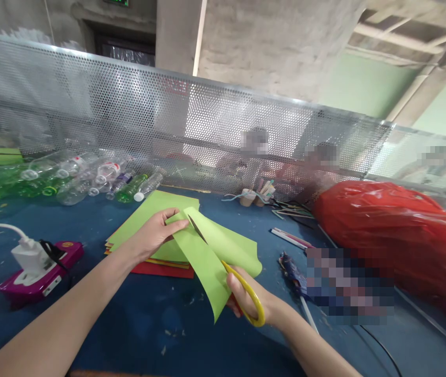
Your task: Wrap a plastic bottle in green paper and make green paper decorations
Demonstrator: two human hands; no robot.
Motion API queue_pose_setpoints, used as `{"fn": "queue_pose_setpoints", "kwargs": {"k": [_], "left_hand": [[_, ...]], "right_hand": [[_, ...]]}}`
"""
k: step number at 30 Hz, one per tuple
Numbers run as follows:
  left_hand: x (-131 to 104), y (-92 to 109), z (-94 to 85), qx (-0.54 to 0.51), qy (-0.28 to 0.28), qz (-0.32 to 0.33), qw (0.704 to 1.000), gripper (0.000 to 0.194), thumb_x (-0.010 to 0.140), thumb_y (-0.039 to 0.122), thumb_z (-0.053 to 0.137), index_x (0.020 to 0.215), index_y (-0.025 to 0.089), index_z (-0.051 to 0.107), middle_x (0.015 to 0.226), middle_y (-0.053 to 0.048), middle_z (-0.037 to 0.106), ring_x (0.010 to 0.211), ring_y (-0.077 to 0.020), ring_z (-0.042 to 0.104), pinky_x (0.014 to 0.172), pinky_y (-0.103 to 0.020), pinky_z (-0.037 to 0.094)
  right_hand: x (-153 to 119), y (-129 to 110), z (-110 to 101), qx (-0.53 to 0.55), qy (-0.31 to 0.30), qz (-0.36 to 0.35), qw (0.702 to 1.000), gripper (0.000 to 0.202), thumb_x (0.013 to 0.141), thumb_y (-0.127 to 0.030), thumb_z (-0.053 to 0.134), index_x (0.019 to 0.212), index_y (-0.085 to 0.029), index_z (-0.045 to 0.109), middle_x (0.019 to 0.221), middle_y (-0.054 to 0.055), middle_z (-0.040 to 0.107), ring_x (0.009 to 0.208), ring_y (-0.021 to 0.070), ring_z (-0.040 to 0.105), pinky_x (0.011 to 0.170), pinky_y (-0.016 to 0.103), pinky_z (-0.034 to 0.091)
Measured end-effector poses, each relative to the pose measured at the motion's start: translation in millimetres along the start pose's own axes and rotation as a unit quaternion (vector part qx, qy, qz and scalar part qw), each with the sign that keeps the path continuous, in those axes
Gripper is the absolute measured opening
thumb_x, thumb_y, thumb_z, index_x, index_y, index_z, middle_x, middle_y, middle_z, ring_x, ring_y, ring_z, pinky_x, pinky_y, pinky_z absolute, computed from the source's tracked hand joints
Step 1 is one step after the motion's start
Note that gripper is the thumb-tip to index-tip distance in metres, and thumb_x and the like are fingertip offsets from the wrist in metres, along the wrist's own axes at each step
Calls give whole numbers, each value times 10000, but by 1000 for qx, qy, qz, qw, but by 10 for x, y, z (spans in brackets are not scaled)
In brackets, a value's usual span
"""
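A sheet of light green paper (230, 238) is held up over the blue table, with a slit running partway through it. My left hand (162, 230) pinches its upper left edge between thumb and fingers. In my right hand (246, 293) is a pair of scissors (260, 309) with yellow handles, fingers wrapped round the grips. The scissor blades are mostly hidden by the paper at the slit's lower end. Below my left hand lies a stack of coloured paper (140, 222), green on top, with yellow, orange and red edges showing beneath.
Several plastic bottles (73, 183) lie at the back left. A purple power strip (42, 277) with a white plug stands at left. Cups of markers (248, 196) stand at the back, near a perforated metal divider (136, 120). A large red plastic bag (391, 230) sits at right.
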State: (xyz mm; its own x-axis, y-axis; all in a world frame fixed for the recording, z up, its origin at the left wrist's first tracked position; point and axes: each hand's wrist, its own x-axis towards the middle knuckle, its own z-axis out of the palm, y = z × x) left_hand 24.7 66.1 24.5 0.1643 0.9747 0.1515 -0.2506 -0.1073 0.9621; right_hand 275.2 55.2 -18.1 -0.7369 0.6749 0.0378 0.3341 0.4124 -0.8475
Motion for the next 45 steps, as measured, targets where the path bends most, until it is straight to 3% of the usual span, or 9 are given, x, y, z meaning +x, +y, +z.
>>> {"fn": "queue_pose_setpoints", "kwargs": {"k": [29, 38, 45], "left_hand": [[-11, 25, 11, 2, 19, -17, 1000, 317, 695, 334, 764, 932, 177, 624, 898, -46, 716, 774, -176, 677, 753, -307, 530], [-12, 45, 0, -1, -1, -20, 1000, 267, 705, 333, 761, 896, 178, 657, 862, -37, 720, 756, -169, 677, 748, -292, 528], [-34, 44, 17, 34, -26, -21, 999, 338, 704, 391, 750, 950, 173, 671, 879, -67, 723, 799, -213, 689, 755, -328, 528]], "right_hand": [[3, -125, -41, 28, -6, 25, 999, 606, 789, -789, 290, 791, -200, 431, 539, -49, 426, 354, 71, 422, 306, 180, 323], [-42, -403, -94, -10, -30, 34, 999, 612, 797, -781, 273, 781, -191, 438, 669, -2, 510, 528, 109, 554, 470, 215, 445], [-15, -471, -133, -37, -29, 16, 999, 622, 822, -761, 237, 752, -188, 469, 645, 14, 542, 555, 132, 558, 511, 244, 457]]}}
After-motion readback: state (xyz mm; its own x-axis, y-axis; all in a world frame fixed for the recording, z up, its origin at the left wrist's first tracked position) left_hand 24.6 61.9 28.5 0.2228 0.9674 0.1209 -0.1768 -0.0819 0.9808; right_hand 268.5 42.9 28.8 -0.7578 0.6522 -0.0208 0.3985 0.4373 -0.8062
